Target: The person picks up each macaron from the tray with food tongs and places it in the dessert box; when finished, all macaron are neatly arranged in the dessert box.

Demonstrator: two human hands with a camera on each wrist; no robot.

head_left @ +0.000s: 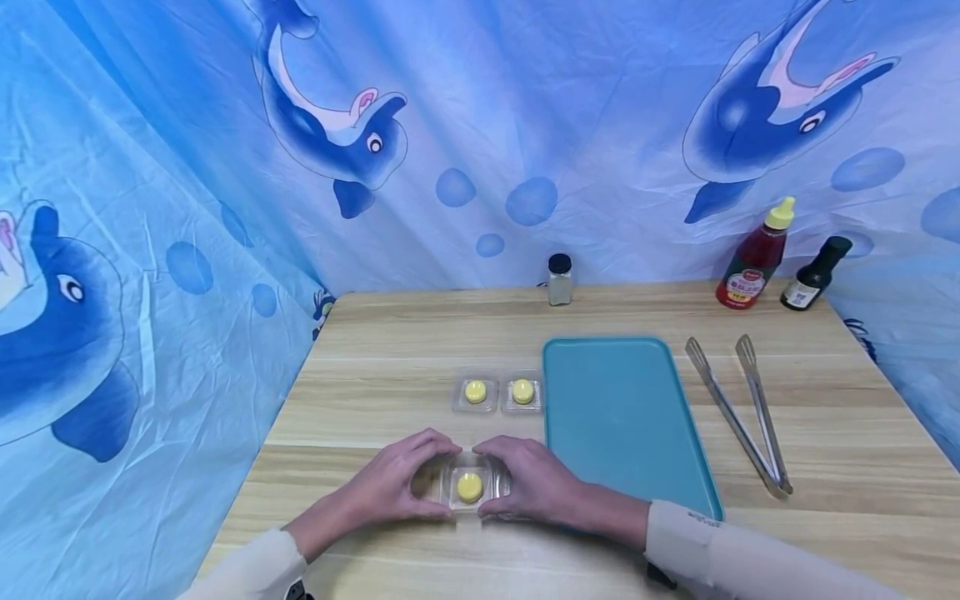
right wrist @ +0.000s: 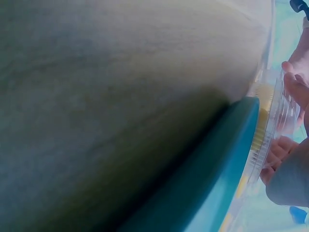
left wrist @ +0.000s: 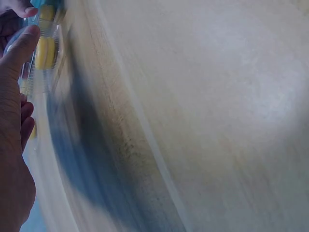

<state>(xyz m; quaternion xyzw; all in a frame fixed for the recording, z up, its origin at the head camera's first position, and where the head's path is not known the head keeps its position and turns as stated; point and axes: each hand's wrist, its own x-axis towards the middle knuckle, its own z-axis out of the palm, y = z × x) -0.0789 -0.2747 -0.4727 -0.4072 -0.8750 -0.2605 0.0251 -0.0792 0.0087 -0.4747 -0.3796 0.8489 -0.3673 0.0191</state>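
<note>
In the head view, a small clear plastic box (head_left: 454,492) with a round yellow cake (head_left: 470,487) in it sits between both hands. My left hand (head_left: 401,479) grips its left side, thumb at the near edge and fingers at the far edge. From the other side my right hand (head_left: 534,482) holds it the same way, its fingertips close to the left hand's. The left wrist view shows the left thumb against the box, with a yellow cake (left wrist: 45,53) seen through the plastic. Ribbed clear walls (right wrist: 277,116) show beside the right hand (right wrist: 301,92) in the right wrist view.
Two similar boxes, each with a yellow cake (head_left: 476,392) (head_left: 522,391), stand beyond the hands. Right of them lies a blue tray (head_left: 615,408), under the right forearm. Metal tongs (head_left: 738,417) lie farther right. A shaker (head_left: 559,281), red sauce bottle (head_left: 752,262) and dark bottle (head_left: 813,275) stand at the back.
</note>
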